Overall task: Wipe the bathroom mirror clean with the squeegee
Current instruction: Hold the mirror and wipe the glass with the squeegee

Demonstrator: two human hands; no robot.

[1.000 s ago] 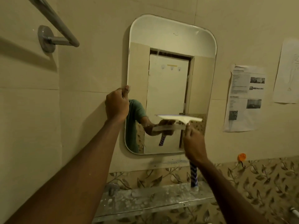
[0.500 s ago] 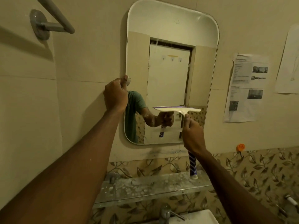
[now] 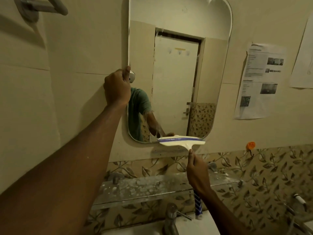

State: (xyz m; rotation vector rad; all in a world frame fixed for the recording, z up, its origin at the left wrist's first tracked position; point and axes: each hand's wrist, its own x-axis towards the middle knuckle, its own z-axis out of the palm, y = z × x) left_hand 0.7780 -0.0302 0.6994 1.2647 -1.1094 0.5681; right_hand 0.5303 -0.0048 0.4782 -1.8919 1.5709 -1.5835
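A tall mirror (image 3: 176,68) with rounded corners hangs on the cream tiled wall; it reflects a white door and a person's green sleeve. The squeegee (image 3: 182,141) has a cream head with a blue blade strip, lying level across the mirror's bottom right edge. My right hand (image 3: 197,173) is closed around its handle, whose blue and white end sticks out below the hand. My left hand (image 3: 117,87) grips the mirror's left edge at mid height, next to a round metal clip.
A stained glass shelf (image 3: 152,189) runs under the mirror. Below it stand a chrome tap (image 3: 171,217) and the rim of a white basin (image 3: 186,226). Paper sheets (image 3: 260,80) hang on the wall at right, with an orange hook (image 3: 250,145) below. A towel rail (image 3: 42,7) is at top left.
My right hand has drawn the squeegee straight down the right half of the mirror, from mid height to the bottom edge. My left hand has kept its grip on the mirror's left edge.
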